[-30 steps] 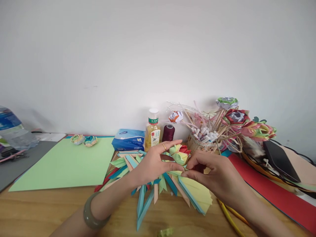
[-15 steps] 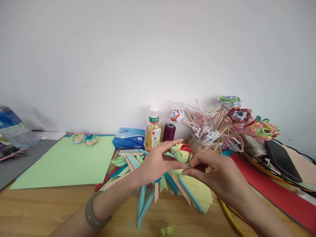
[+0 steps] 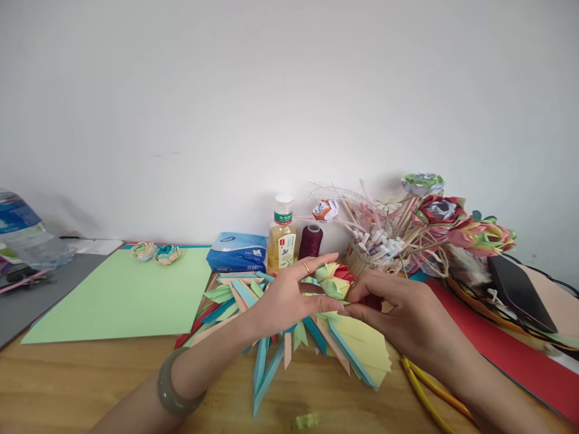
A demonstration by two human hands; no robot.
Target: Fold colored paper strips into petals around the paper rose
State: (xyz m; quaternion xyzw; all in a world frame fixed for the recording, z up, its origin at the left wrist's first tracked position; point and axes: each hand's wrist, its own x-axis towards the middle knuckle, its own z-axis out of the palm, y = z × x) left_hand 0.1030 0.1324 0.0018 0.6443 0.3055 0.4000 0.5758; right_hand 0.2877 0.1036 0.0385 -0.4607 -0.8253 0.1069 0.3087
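Observation:
Between my two hands is a small paper flower point(image 3: 333, 281) with pale yellow, green and red petals. My left hand point(image 3: 294, 295) cups its left side, thumb under the base and index finger stretched behind it. With thumb and fingers pinched together, my right hand point(image 3: 384, 298) grips the flower's lower right edge. Its underside is hidden by my fingers. Below the hands lies a spread of folded paper strips point(image 3: 266, 367) in blue, peach, green and red. Pale yellow paper sheets point(image 3: 364, 343) stick out beneath the right hand.
At the back stand a blue tissue pack point(image 3: 237, 252), a drink bottle point(image 3: 282, 238), a thread spool point(image 3: 310, 241) and a basket point(image 3: 362, 259) with paper flowers. Green paper point(image 3: 131, 301) with two paper rosettes point(image 3: 156, 253) lies left. Red paper point(image 3: 497, 349) and a dark phone-like object point(image 3: 520, 292) are right.
Both hands stay on the paper flower. The right fingertips have shifted slightly along its base, and the whole view has moved a little.

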